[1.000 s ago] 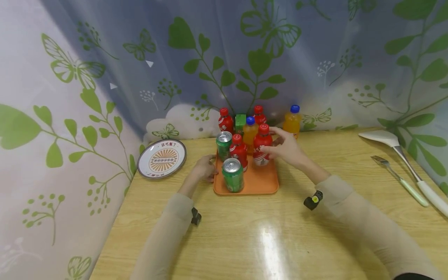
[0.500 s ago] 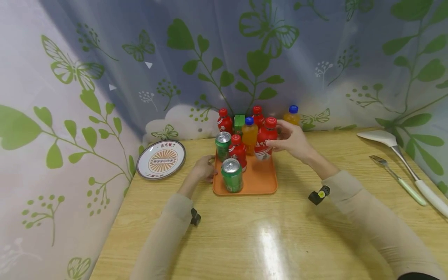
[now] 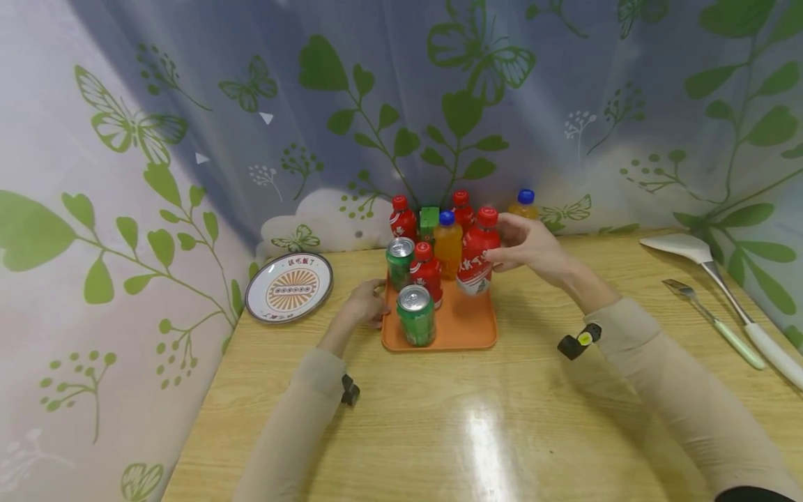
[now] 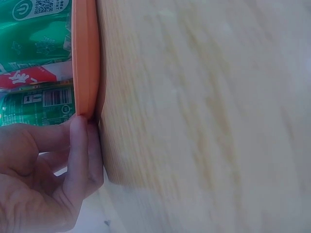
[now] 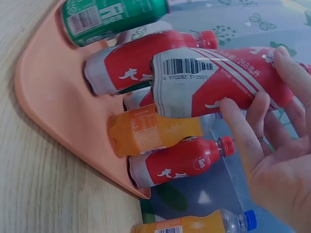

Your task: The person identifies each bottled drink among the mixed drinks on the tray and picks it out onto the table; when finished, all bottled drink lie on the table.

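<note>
My right hand [image 3: 532,247] grips a red-and-white plastic bottle [image 3: 478,254] by its upper part. In the right wrist view this bottle [image 5: 194,82] is raised off the orange tray [image 5: 63,97]. At the tray's left rim [image 4: 86,58], my left hand [image 4: 53,165] pinches the edge between thumb and fingers. On the tray stand a front green can [image 3: 417,317], a rear green can [image 3: 400,261], a red bottle [image 3: 426,272] and an orange drink bottle [image 3: 447,244]. Farther back are another two red bottles, one [image 3: 403,219] left and one [image 5: 180,162] right, beside a green box [image 3: 429,222].
Behind my right hand is another orange drink bottle [image 3: 523,206], outside the tray. A patterned plate [image 3: 290,287] lies to the left. On the right are a fork [image 3: 715,321] and a white-ended spatula-like utensil [image 3: 730,289]. A patterned curtain [image 3: 376,125] borders the table's back.
My right hand has lifted the red-and-white bottle and shifted it slightly right, tilting it along the way. The left hand keeps its place at the tray's rim.
</note>
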Action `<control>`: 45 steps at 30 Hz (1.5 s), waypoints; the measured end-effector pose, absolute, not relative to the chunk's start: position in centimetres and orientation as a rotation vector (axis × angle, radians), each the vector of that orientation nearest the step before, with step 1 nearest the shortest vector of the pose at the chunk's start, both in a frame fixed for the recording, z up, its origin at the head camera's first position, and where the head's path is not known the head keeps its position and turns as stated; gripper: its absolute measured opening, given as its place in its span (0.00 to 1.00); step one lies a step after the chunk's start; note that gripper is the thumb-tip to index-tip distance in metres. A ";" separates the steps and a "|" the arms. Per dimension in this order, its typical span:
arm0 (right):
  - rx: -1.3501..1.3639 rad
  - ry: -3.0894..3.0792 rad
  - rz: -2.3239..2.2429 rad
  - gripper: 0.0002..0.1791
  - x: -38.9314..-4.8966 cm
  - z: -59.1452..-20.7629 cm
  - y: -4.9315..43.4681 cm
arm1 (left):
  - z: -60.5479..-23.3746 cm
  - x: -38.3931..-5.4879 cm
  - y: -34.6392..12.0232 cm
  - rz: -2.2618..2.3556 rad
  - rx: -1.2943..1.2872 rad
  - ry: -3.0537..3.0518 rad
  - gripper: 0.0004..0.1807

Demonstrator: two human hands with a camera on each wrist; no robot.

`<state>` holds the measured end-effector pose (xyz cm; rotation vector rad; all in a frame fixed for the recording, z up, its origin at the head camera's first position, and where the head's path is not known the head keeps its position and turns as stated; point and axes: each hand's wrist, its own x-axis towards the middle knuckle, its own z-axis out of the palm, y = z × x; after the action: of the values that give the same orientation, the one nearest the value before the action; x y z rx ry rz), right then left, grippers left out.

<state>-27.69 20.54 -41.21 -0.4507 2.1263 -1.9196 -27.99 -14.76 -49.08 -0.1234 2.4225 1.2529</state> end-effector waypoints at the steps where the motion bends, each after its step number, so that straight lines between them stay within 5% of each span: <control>1: -0.451 2.112 -1.919 0.34 -27.7 -41.1 20.6 | -49.0 -28.0 -14.8 1.255 -0.122 2.423 0.42; 10: -0.487 2.068 -1.894 0.40 -28.4 -40.2 22.0 | -49.0 -27.9 -14.9 1.278 -0.116 2.417 0.42; 26: -0.551 1.985 -1.996 0.38 -29.0 -39.9 25.9 | -49.4 -28.0 -15.1 1.289 -0.117 2.415 0.43; 45: -0.349 2.399 -1.751 0.39 -28.7 -39.8 32.5 | -49.8 -28.1 -15.1 1.304 -0.094 2.426 0.42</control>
<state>-28.70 32.52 -39.84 -0.3485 2.3991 -1.7510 -28.08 -15.06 -49.78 -0.0935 2.4257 1.3042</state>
